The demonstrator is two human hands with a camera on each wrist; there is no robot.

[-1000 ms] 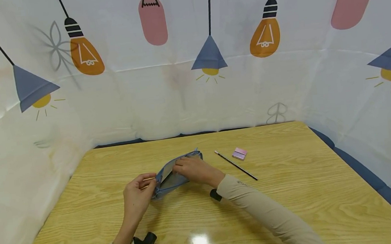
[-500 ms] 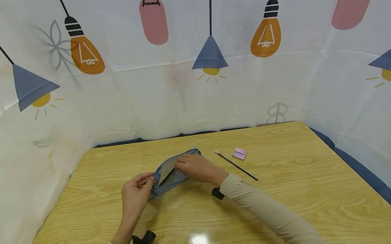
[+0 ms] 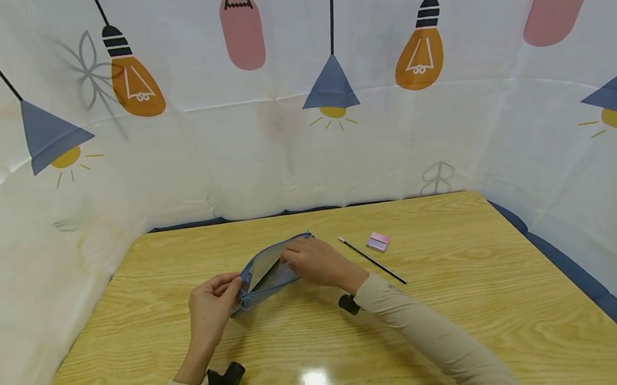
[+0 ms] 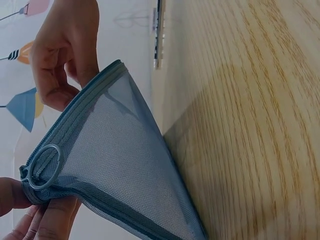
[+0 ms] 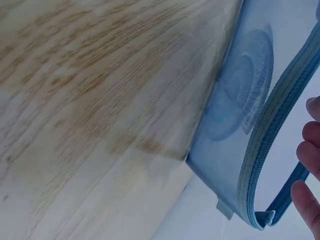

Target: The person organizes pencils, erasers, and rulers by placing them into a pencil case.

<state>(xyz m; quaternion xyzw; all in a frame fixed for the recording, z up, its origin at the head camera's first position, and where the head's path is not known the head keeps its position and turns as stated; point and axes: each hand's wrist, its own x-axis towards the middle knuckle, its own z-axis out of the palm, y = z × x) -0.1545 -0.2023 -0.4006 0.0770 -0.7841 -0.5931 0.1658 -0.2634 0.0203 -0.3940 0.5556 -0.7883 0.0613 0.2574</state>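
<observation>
A blue mesh zip pouch [image 3: 272,273] with its mouth unzipped stands over the table in front of me. My left hand [image 3: 211,304] pinches its near left corner, beside the ring-shaped zip pull [image 4: 45,167]. At the pouch's right side, my right hand [image 3: 318,266] has bent fingers dipping into the mouth. Their tips are hidden in the head view, and I cannot tell whether they hold anything. Inside, a dark slanting line runs toward those fingers. Through the mesh, the right wrist view shows a rounded bluish shape [image 5: 240,92].
Right of the pouch lies a slim black pencil [image 3: 373,260] on the wooden table [image 3: 465,314]. Beyond it is a small pink and white block [image 3: 378,242]. A dark wrist camera [image 3: 226,379] juts from the left wrist. A printed white cloth [image 3: 283,158] surrounds the table.
The pouch's left end and my left hand have shifted slightly left. My right hand has slid a little right along the mouth, exposing more of the inside.
</observation>
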